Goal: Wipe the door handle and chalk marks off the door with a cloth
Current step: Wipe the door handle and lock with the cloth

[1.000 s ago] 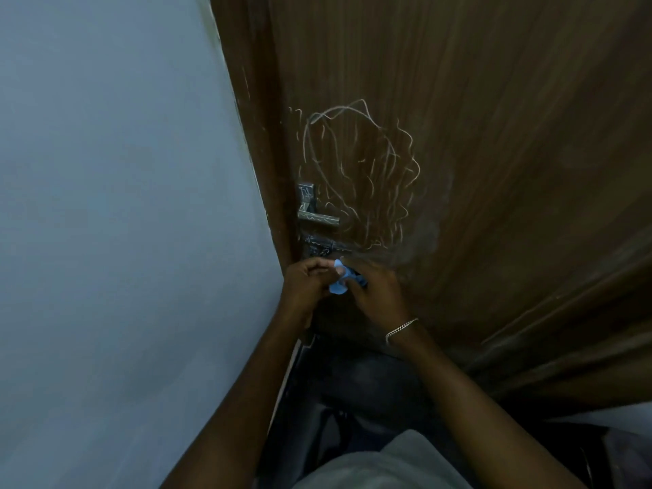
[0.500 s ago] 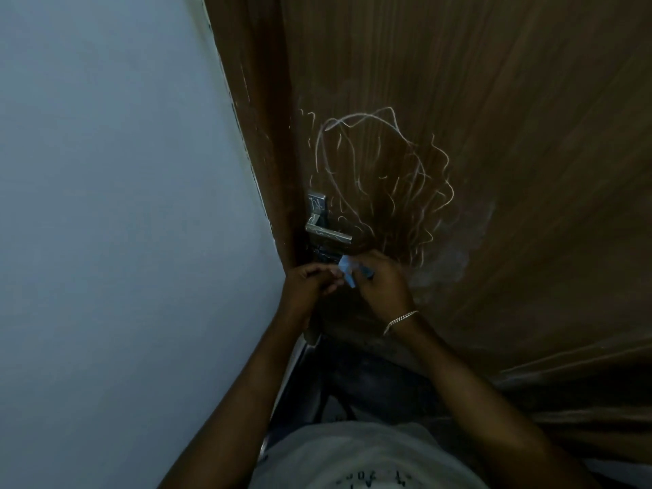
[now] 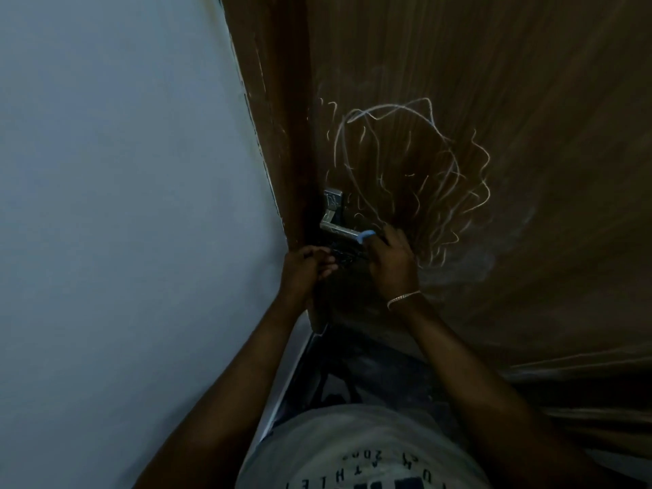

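Observation:
A brown wooden door [image 3: 494, 82] carries white chalk scribbles [image 3: 412, 171] above and to the right of a metal lever handle [image 3: 337, 225]. My right hand [image 3: 390, 262] grips a small blue cloth [image 3: 365, 236], whose tip touches the free end of the lever. My left hand [image 3: 305, 268] hovers just below the handle with its fingers curled, and nothing shows in it. The lock area under the lever is dark and partly hidden by both hands.
A pale blue-grey wall [image 3: 123, 206] fills the left side and meets the dark door frame [image 3: 282, 153]. A faint smeared patch [image 3: 487, 255] lies on the door right of my right hand. My grey printed shirt [image 3: 360, 453] is at the bottom.
My right hand has lifted the blue cloth from between both hands up to the lever's end. My left hand has let go of the cloth and stayed low.

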Demonstrator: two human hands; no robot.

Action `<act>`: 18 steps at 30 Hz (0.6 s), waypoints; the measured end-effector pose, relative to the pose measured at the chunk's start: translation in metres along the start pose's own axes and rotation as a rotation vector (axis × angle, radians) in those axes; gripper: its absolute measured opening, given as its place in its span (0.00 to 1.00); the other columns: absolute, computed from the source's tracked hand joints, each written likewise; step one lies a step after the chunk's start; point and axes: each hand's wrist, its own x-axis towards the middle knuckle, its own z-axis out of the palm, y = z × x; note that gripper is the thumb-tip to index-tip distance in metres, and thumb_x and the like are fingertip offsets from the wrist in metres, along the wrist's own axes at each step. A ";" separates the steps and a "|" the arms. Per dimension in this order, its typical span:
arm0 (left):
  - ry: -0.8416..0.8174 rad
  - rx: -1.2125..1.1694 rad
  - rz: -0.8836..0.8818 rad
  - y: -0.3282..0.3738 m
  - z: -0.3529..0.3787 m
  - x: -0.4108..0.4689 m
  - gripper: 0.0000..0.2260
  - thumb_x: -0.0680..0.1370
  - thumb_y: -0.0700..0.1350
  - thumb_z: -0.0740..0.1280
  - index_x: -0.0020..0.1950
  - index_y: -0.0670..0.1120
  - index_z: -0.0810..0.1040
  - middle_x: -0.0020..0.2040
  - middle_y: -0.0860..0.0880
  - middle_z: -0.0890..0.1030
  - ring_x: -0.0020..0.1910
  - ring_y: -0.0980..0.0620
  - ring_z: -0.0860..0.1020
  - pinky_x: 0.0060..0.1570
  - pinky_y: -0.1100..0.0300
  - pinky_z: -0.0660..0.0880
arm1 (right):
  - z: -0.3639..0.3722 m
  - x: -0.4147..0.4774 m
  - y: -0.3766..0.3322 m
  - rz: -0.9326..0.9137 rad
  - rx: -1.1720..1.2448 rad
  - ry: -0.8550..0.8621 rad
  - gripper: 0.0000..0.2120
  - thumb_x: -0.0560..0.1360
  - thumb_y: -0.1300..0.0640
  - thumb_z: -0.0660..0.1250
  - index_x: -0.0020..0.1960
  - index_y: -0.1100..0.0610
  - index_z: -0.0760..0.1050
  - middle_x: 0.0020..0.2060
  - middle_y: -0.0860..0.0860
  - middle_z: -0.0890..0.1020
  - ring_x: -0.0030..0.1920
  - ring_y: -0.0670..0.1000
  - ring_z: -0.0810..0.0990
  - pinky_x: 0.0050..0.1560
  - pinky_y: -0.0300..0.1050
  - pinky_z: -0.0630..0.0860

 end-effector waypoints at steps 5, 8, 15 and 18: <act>-0.025 0.016 0.010 0.004 0.002 0.007 0.05 0.82 0.40 0.66 0.49 0.44 0.82 0.42 0.46 0.85 0.38 0.53 0.85 0.42 0.63 0.82 | 0.008 0.003 -0.017 -0.004 -0.053 -0.077 0.17 0.69 0.69 0.70 0.57 0.61 0.80 0.55 0.59 0.79 0.55 0.62 0.77 0.52 0.52 0.79; -0.037 0.035 0.032 0.009 0.001 0.011 0.05 0.81 0.40 0.66 0.50 0.43 0.82 0.41 0.46 0.85 0.38 0.54 0.85 0.43 0.63 0.82 | 0.002 -0.001 -0.007 0.051 -0.026 -0.041 0.18 0.68 0.71 0.70 0.56 0.60 0.80 0.51 0.58 0.78 0.52 0.61 0.77 0.49 0.51 0.79; 0.010 0.030 0.036 0.025 0.001 0.021 0.06 0.82 0.40 0.65 0.49 0.45 0.80 0.42 0.46 0.83 0.35 0.54 0.84 0.40 0.65 0.82 | 0.010 0.006 -0.024 0.048 -0.050 -0.122 0.18 0.67 0.71 0.69 0.56 0.62 0.80 0.56 0.60 0.78 0.56 0.62 0.76 0.54 0.52 0.78; 0.029 0.022 0.034 0.024 -0.001 0.021 0.05 0.82 0.39 0.65 0.50 0.47 0.80 0.45 0.46 0.83 0.35 0.55 0.85 0.38 0.66 0.82 | 0.005 0.007 -0.017 0.079 -0.021 -0.060 0.17 0.67 0.72 0.69 0.55 0.63 0.81 0.52 0.60 0.79 0.53 0.63 0.77 0.52 0.53 0.78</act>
